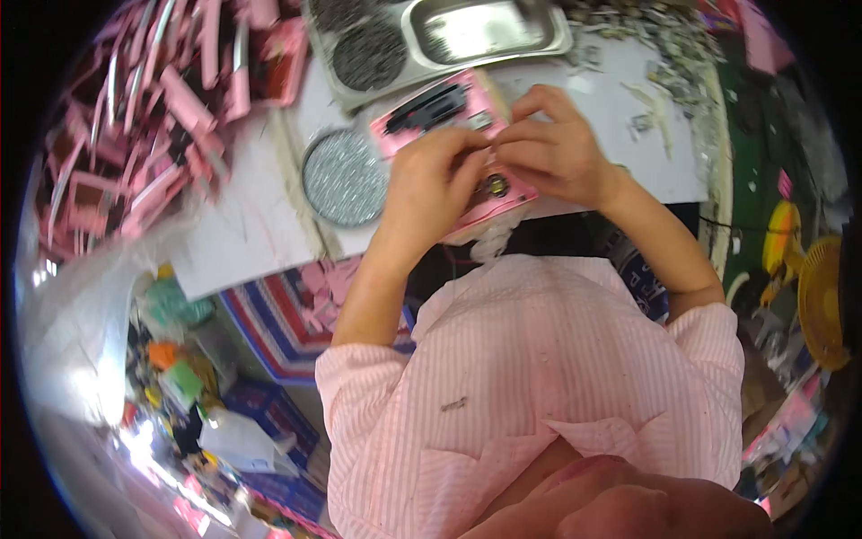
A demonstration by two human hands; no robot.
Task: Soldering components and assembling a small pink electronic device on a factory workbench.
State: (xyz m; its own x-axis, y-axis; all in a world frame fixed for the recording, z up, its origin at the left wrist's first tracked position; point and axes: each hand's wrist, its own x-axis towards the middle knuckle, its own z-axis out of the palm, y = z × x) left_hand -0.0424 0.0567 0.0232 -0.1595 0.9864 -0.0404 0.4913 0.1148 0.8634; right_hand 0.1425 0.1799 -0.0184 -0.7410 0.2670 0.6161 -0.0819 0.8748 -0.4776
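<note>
A flat pink plastic piece (392,117) with long black parts (429,108) on it lies at the front middle of the white table. My left hand (434,175) is over its left side, thumb and forefinger pinched together. From the right, my right hand (561,148) meets it, fingers bent and their tips closed near the left fingertips. Whatever is between the fingertips is too small and covered to make out. A small round brass-coloured part (496,186) shows on the pink piece, just below the fingers.
Left of my hands stands a round dish (346,177) of fine silvery pieces. Behind are a metal tray (485,31) and a bowl of dark small parts (370,56). Pink pieces (144,126) pile up at the far left; small metal parts (646,40) lie at the back right.
</note>
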